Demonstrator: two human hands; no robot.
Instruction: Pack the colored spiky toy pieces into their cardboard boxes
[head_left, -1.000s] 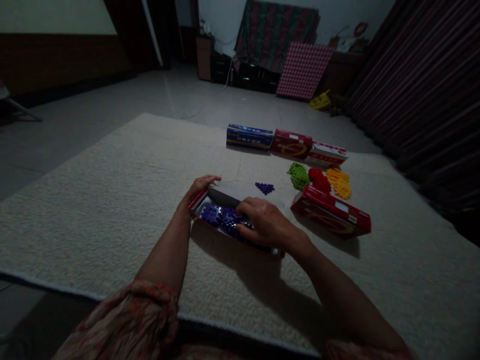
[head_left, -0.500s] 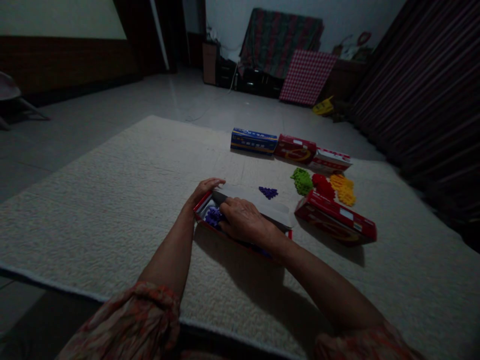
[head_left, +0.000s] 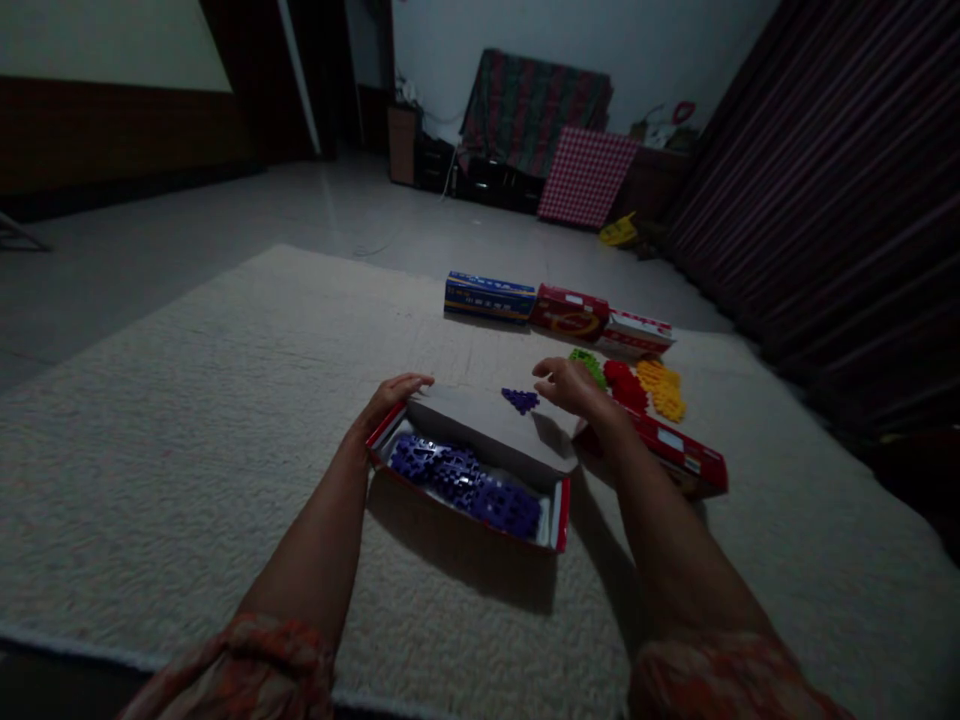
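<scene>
An open red box (head_left: 379, 432) lies in front of me with many purple interlocking plastic pieces (head_left: 469, 485) inside, its pale lid flap (head_left: 480, 425) folded back. My left hand (head_left: 394, 395) holds the box by its far left corner, fingers along the flap's edge. Just past the flap is a small group of purple pieces (head_left: 520, 401). My right hand (head_left: 568, 385) hovers right beside that group, fingers bent and apart, with nothing visible in them. It partly hides the green pieces (head_left: 589, 366).
Red pieces (head_left: 625, 387) and yellow pieces (head_left: 661, 390) lie at the right, behind a closed red box (head_left: 686, 455) partly hidden by my right arm. A blue box (head_left: 489, 298), a red box (head_left: 570, 313) and a white-and-red box (head_left: 637, 333) stand in a row farther back on the cream mat (head_left: 225, 400).
My right hand has come out of the box and moved up and right, beside the loose purple pieces. The purple pieces inside are now uncovered. My left hand stays at the box's left end.
</scene>
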